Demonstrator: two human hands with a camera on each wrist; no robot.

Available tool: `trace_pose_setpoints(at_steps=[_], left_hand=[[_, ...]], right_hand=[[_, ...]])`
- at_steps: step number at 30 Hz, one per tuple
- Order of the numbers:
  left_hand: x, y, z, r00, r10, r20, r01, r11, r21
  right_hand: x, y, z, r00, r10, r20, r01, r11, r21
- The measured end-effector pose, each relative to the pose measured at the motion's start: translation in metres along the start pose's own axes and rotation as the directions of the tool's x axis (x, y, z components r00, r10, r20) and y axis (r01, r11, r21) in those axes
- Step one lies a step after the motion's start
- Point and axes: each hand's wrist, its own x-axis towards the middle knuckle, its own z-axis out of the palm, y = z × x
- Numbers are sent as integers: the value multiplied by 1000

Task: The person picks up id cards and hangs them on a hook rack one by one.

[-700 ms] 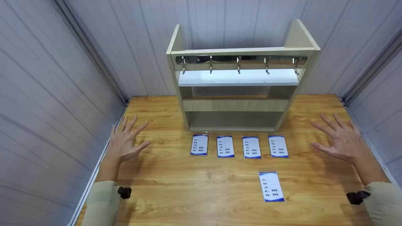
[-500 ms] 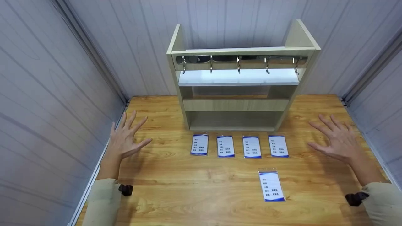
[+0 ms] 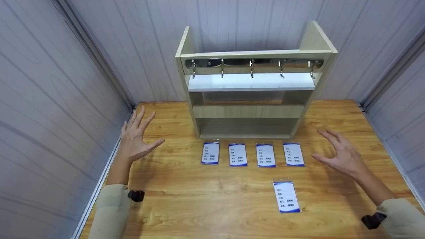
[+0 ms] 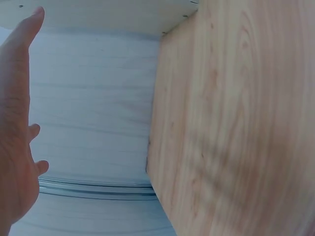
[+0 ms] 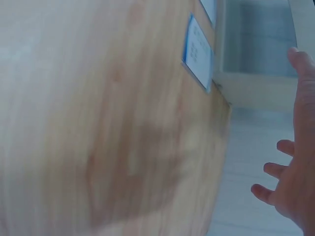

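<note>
Several badge cards with blue bands lie on the wooden table (image 3: 206, 199): a row in front of the shelf, from the leftmost card (image 3: 210, 153) to the rightmost card (image 3: 293, 154), plus one card (image 3: 286, 196) alone nearer to me. My left hand (image 3: 136, 139) hovers open above the table's left side, fingers spread, holding nothing. My right hand (image 3: 338, 154) hovers open just right of the rightmost card, fingers slightly bent. In the right wrist view the rightmost card (image 5: 198, 53) shows beside my right hand (image 5: 295, 167). In the left wrist view my left hand (image 4: 17, 132) is bare.
A wooden shelf unit (image 3: 252, 109) stands at the table's back, with a metal rail of hooks (image 3: 251, 66) under its top board. Grey panel walls (image 3: 49, 99) close in the table on the left, back and right.
My right hand has moved left toward the row of cards and bent its fingers a little. My left hand has lifted and shifted slightly away from me.
</note>
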Motion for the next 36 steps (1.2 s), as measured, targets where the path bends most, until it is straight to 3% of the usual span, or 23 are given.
trace_pose_setpoints(at_steps=[9, 20, 30, 36], left_hand=[[10, 6, -11, 996, 35, -85, -44, 993, -111], [33, 24, -27, 988, 83, -129, -105, 980, -167], [55, 42, -36, 962, 175, -210, -220, 951, -215], [65, 52, -37, 955, 196, -225, -249, 938, -242]], right_hand=[[-17, -24, 19, 990, 88, 114, -103, 986, 133], [-30, -46, 34, 970, 112, 214, -149, 975, 165], [-38, -63, 46, 971, 74, 225, -113, 980, 164], [-41, -70, 49, 965, 55, 256, -98, 983, 158]])
